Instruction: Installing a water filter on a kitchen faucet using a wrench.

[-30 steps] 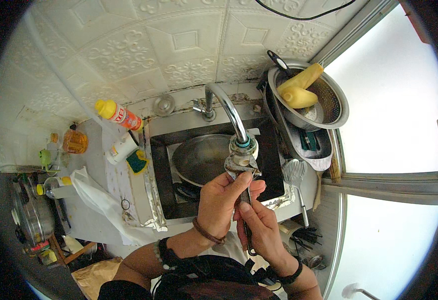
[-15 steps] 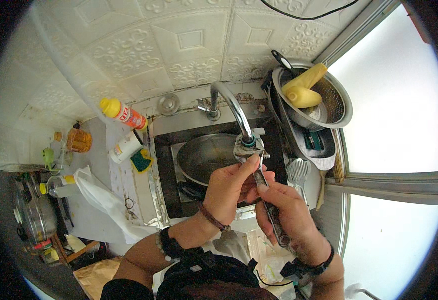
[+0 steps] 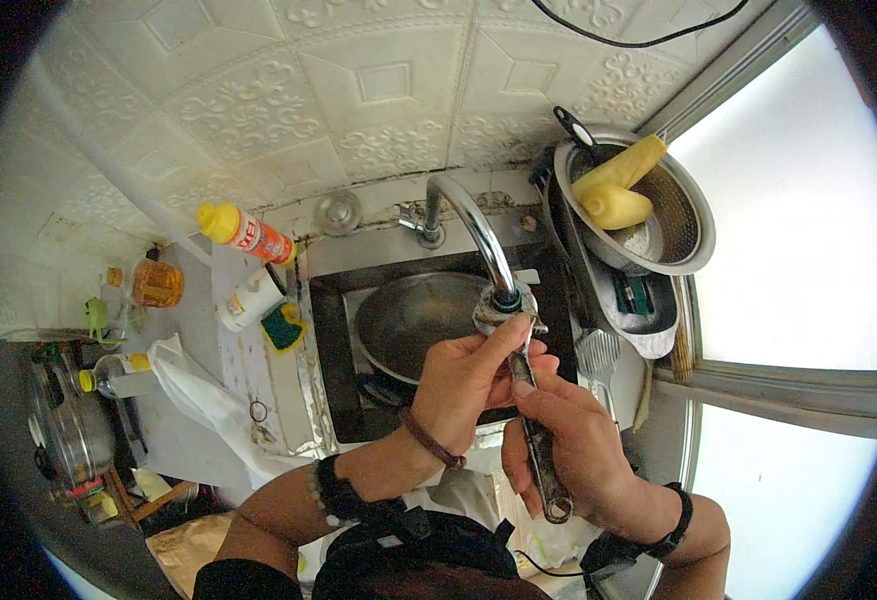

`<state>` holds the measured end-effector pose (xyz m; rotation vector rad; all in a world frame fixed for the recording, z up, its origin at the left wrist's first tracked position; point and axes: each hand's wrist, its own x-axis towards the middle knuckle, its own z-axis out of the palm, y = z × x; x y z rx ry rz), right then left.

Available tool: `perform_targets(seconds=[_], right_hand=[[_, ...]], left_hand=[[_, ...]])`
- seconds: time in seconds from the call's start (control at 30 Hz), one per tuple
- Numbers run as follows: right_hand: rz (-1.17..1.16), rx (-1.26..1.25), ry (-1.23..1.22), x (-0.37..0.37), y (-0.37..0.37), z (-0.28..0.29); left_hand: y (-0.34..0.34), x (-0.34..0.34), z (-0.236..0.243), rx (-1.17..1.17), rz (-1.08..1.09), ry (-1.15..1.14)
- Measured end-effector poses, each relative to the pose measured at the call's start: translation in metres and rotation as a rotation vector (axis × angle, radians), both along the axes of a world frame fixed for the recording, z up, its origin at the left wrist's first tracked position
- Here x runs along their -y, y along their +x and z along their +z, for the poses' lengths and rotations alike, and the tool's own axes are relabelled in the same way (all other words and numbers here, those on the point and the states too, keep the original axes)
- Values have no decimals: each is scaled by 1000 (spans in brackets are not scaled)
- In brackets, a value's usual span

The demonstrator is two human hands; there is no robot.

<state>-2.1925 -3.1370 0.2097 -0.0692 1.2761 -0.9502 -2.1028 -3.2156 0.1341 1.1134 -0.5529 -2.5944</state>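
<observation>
A chrome faucet (image 3: 473, 230) arches over the sink, its dark-collared outlet pointing down. At that outlet sits the head of a worn metal wrench (image 3: 540, 455), apparently adjustable, with a hole in its handle end. My right hand (image 3: 583, 440) is closed around the handle, thumb laid along the top. My left hand (image 3: 468, 375) pinches the wrench's neck just below the head, thumb on top. The fingers partly hide where jaws and faucet tip meet. Below them, a large dark pan (image 3: 408, 320) lies in the sink (image 3: 333, 375).
On the right rim stand a metal colander (image 3: 698, 235) holding two peeled yellow pieces, a grey tray (image 3: 648, 330) and a slotted spatula (image 3: 598, 355). Leftward are a yellow-capped red bottle (image 3: 243, 232), a white container (image 3: 255, 300), a sponge (image 3: 283, 327) and a white plastic bag (image 3: 203, 400).
The wrench handle's free end has swung slightly left and toward me, with my right hand following. My left hand stays at the neck. The whole view has shifted a little.
</observation>
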Motion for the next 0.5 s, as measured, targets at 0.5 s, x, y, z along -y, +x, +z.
perform_targets(seconds=[0.5], right_hand=[[134, -44, 102, 8, -24, 7]], left_hand=[[-2, 7, -3, 31, -276, -12]])
